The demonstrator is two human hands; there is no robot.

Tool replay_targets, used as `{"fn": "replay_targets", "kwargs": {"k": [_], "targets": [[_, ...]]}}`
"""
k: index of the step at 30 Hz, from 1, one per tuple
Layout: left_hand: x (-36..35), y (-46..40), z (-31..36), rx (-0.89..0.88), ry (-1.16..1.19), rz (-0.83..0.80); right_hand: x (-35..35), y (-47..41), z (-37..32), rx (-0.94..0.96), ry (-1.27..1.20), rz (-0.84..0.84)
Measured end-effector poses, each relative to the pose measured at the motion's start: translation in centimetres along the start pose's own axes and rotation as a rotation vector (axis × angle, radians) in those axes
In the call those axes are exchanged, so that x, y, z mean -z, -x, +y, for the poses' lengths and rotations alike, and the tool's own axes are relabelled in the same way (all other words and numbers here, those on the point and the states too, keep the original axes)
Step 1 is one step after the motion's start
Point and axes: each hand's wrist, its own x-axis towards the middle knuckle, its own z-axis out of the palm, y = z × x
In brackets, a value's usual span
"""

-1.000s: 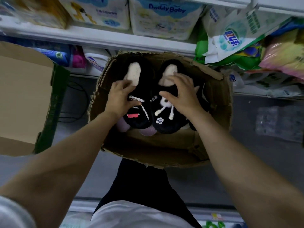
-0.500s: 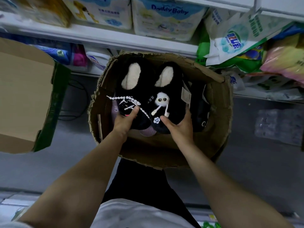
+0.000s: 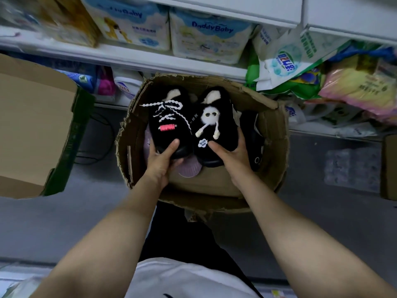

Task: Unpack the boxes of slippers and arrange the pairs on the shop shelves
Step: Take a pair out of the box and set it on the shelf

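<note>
A pair of black plush slippers is held above an open, torn cardboard box (image 3: 277, 134). The left slipper (image 3: 169, 123) has white twisted laces and a pink tag. The right slipper (image 3: 217, 123) carries a white fuzzy figure and a "With You" patch. My left hand (image 3: 162, 162) grips the toe of the left slipper, thumb on top. My right hand (image 3: 231, 155) grips the toe of the right one the same way. More slippers lie in the box: a lilac sole (image 3: 189, 168) under the pair and a black one (image 3: 255, 145) at the right.
White shop shelves (image 3: 150, 59) run along the back, stacked with baby diaper packs (image 3: 206, 35) and bagged goods (image 3: 290, 59). A second open carton (image 3: 36, 125) stands at the left. Grey floor (image 3: 322, 211) surrounds the box; a small box edge (image 3: 390, 166) shows at far right.
Both hands slid from on top of the slippers to their toe ends, took hold, and lifted the pair up and toward me, so the tops now face the camera.
</note>
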Motion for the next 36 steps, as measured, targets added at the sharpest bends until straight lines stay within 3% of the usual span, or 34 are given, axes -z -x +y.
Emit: {"fn": "replay_targets", "kwargs": {"k": [7,19,27,36], "targets": [[0.3,4.6,2.6,-0.106,-0.005,-0.037,1.4,4.1,-2.8,0.121,-0.189,-0.016],[-1.1,16.7,11.1,-0.557,0.071,-0.178,1.7,10.0,-15.1,0.537,-0.373,-0.239],[-2.7,20.4,17.3,-0.773,0.124,-0.251,1.3,13.3,-22.8,0.702,-0.434,-0.252],[-7.2,19.5,29.2,-0.841,0.072,-0.319,-0.3,13.5,-31.4,0.835,-0.486,-0.215]]}}
